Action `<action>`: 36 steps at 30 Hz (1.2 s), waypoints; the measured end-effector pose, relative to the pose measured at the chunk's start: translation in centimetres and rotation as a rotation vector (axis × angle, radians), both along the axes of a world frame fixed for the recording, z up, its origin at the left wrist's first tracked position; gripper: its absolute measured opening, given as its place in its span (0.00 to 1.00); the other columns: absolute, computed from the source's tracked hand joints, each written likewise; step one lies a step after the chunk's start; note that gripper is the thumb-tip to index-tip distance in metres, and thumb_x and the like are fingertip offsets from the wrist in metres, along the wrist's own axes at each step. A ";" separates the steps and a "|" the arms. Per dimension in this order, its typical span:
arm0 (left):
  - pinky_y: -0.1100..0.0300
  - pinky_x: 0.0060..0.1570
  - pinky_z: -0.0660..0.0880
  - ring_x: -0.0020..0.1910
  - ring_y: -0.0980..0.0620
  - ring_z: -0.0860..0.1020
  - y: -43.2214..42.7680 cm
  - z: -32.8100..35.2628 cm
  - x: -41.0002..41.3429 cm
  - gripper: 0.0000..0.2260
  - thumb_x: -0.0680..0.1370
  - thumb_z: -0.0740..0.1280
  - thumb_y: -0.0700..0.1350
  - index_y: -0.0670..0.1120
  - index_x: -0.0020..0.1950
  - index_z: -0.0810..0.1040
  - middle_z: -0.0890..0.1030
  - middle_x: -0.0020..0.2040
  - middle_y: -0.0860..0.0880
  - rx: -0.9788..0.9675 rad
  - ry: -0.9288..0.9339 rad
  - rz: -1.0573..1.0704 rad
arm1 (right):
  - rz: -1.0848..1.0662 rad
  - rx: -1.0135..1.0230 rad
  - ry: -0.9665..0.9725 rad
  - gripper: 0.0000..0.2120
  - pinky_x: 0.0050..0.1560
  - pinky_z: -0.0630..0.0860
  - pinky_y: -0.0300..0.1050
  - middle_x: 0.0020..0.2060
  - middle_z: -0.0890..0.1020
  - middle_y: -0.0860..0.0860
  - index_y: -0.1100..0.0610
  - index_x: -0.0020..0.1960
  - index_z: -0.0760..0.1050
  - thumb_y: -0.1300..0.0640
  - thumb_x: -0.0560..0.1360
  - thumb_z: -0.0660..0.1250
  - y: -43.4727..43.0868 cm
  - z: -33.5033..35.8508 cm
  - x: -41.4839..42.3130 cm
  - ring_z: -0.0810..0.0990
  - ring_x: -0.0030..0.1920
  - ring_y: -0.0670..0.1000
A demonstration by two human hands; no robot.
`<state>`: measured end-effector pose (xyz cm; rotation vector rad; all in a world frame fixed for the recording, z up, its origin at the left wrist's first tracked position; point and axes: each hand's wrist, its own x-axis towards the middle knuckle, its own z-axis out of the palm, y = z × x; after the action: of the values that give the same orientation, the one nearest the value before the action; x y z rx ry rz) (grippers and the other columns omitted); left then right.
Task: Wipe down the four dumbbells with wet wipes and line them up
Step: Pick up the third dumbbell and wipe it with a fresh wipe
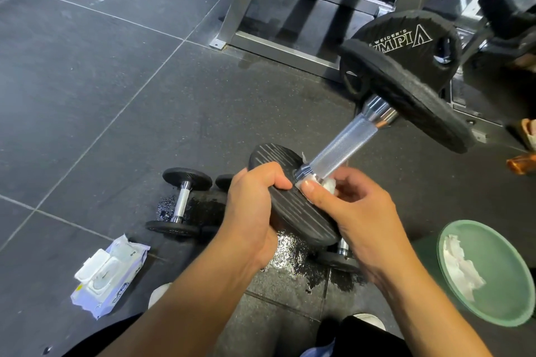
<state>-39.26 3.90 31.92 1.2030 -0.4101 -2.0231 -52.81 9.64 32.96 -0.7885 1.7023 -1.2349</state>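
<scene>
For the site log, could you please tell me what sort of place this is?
Most likely a gym: a steel weight rack stands behind, the large dumbbell being wiped carries black plates, and a small dumbbell lies on the floor.

Dumbbell [342, 151]: black ribbed plates, white lettering, chrome knurled handle. Wet wipe [329, 184] white. Bin [452, 284] translucent green. Wipe pack [108, 277] white and blue. Floor [87, 81] dark grey tiles.
</scene>
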 end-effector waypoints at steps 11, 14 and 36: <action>0.47 0.42 0.78 0.43 0.43 0.78 -0.1 0.0 -0.1 0.21 0.59 0.67 0.39 0.44 0.52 0.73 0.77 0.44 0.42 -0.052 -0.001 -0.019 | -0.236 -0.322 -0.565 0.13 0.50 0.80 0.36 0.39 0.84 0.51 0.62 0.54 0.78 0.66 0.69 0.71 -0.9 0.9 -3.3 0.85 0.42 0.46; 0.49 0.40 0.80 0.43 0.43 0.79 0.1 -0.3 -0.2 0.23 0.58 0.68 0.39 0.42 0.53 0.74 0.78 0.45 0.42 -0.023 0.001 -0.018 | -0.323 -0.488 -0.702 0.11 0.57 0.79 0.37 0.44 0.86 0.48 0.57 0.51 0.82 0.67 0.72 0.69 -1.1 1.3 -3.8 0.85 0.47 0.43; 0.49 0.40 0.76 0.40 0.45 0.77 0.9 -0.4 -1.0 0.13 0.64 0.67 0.36 0.44 0.48 0.75 0.77 0.41 0.43 -0.137 -0.099 -0.056 | -0.307 -0.162 0.034 0.12 0.44 0.77 0.34 0.44 0.88 0.46 0.55 0.53 0.83 0.49 0.74 0.77 -2.4 -0.1 -2.2 0.86 0.44 0.41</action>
<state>-40.30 4.82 31.54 1.2223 -0.6269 -1.9528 -55.05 7.23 32.88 -0.6605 1.8154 -1.5927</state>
